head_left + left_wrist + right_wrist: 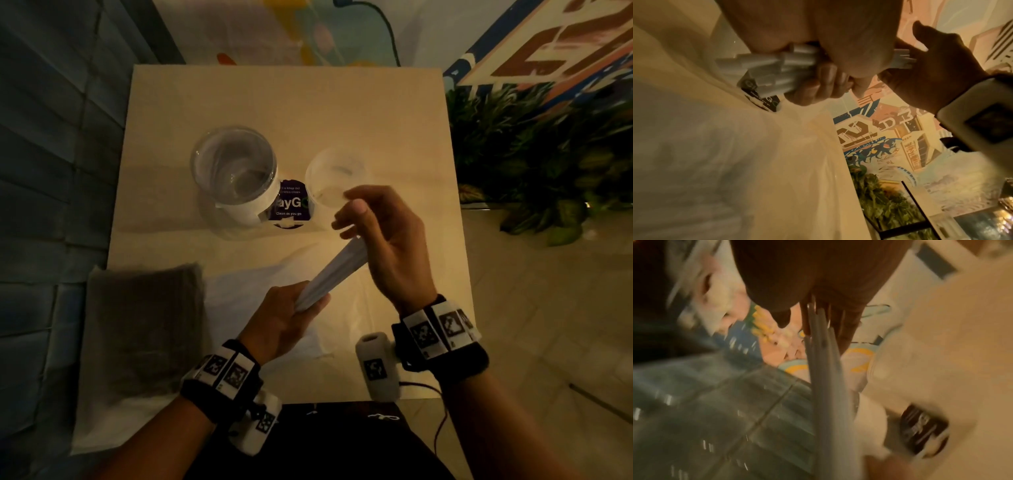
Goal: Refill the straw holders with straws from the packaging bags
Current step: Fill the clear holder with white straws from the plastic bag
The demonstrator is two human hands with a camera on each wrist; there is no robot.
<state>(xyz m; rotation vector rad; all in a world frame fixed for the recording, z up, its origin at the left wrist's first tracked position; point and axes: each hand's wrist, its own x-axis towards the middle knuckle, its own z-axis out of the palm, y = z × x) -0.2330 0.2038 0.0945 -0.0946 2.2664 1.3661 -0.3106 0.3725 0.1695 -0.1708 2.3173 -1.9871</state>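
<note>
A bundle of white straws [337, 270] slants above the near part of the pale table [376, 113]. My left hand [310, 303] grips its lower end; in the left wrist view the fingers [826, 81] curl round the straws [777, 69]. My right hand [352, 222] holds the upper end, where the blurred right wrist view shows the straws [824, 369] running from the fingers [846, 331]. Beyond the hands stand two clear holders: a large glass jar [236, 171] and a smaller cup [335, 176]. Both look empty.
A dark packaging bag [144, 325] lies at the table's near left corner, and thin clear plastic [239, 291] is spread under the hands. A purple round sticker [289, 204] sits between the holders. Green plants [534, 154] stand to the right, with a blue panelled wall [51, 171] to the left.
</note>
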